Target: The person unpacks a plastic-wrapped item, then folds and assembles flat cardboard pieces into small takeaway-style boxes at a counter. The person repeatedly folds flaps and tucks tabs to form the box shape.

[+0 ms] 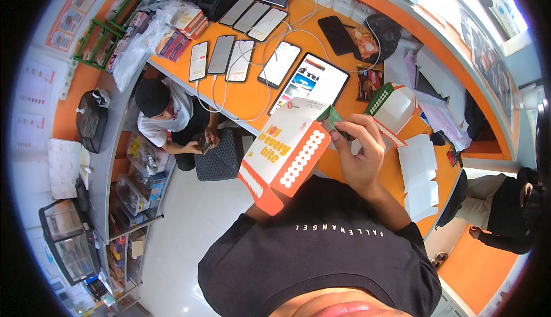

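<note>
In front of my chest is a folding food carton (290,148), white with yellow lettering, red-and-white patterned edges and a green inner flap. It is tilted, with a red end flap hanging down at its lower left. My right hand (363,150) is closed, thumb and fingers pinching the green flap at the carton's upper right corner. My left forearm goes up behind the carton, which hides my left hand and its fingers. Beyond the carton, a tablet (310,84) with a lit screen lies on the orange table (321,47).
Several phones (222,54) with white charging cables lie across the table. An open green-and-red carton (396,106) and a white unfolded carton (418,173) are to the right. At left a person (172,116) sits low, holding a phone. Another person (499,208) stands at far right.
</note>
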